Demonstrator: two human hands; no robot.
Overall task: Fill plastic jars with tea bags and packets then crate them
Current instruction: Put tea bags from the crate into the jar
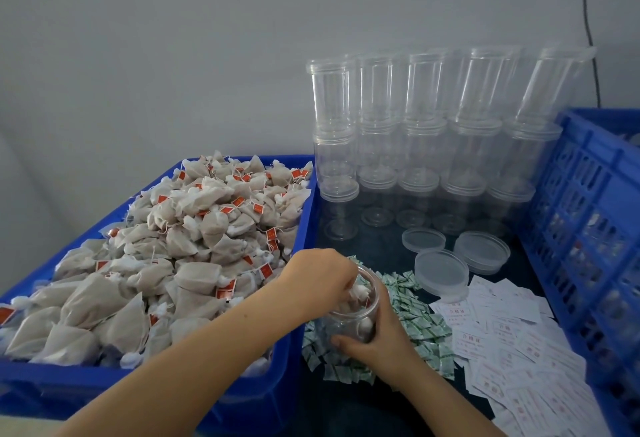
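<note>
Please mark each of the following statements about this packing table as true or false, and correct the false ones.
1. The right hand holds the open jar from the side. True.
2. The left hand rests on the loose lids. False: its fingers are at the jar's mouth, on a tea bag.
3. The tea bags are heaped in a blue bin. True.
4. The stacked empty jars stand in front of the hands. True.
5. The green packets lie inside the blue crate. False: they lie on the table.
</note>
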